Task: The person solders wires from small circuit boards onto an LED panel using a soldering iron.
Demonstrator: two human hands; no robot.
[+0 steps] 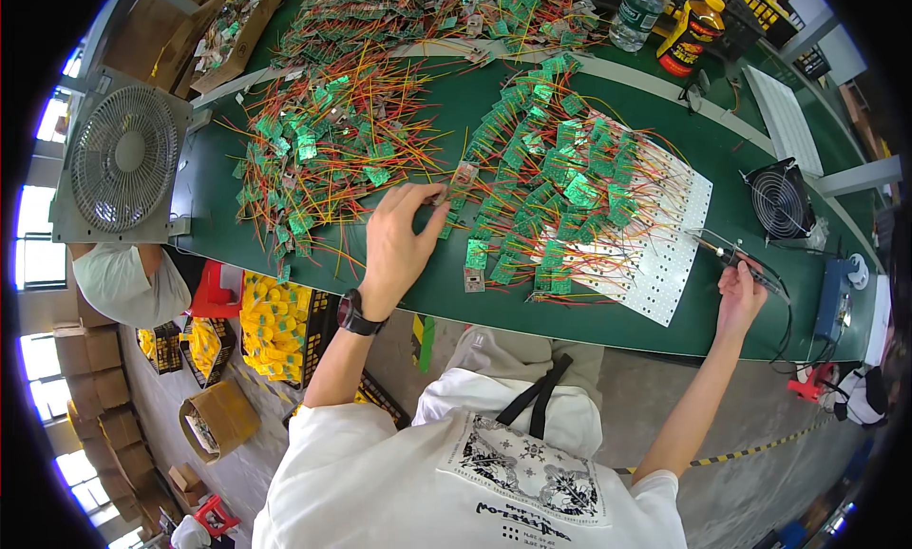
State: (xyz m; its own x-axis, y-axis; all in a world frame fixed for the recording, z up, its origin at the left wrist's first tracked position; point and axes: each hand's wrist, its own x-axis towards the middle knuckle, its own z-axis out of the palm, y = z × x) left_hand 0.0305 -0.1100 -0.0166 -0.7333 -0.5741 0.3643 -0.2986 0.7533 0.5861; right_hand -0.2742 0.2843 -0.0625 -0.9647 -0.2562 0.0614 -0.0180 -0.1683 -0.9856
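My left hand point(401, 240), with a dark watch at its wrist, reaches over the green table. Its thumb and forefinger pinch the edge of a small circuit board point(450, 218) at the left end of the laid-out rows. My right hand point(739, 297) grips a soldering iron point(731, 256), its tip pointing left over a white perforated board point(679, 264). Overlapping rows of green circuit boards point(577, 190) with red and yellow wires cover much of that white board. To the left of my left hand lies a loose heap of wired circuit boards point(306, 145).
More wired boards point(356, 22) are piled at the back. A water bottle point(641, 15) and a yellow-capped bottle point(692, 36) stand back right. Right of the white board are a small black fan point(779, 199) and a blue soldering station point(834, 297). A large fan point(123, 158) stands left.
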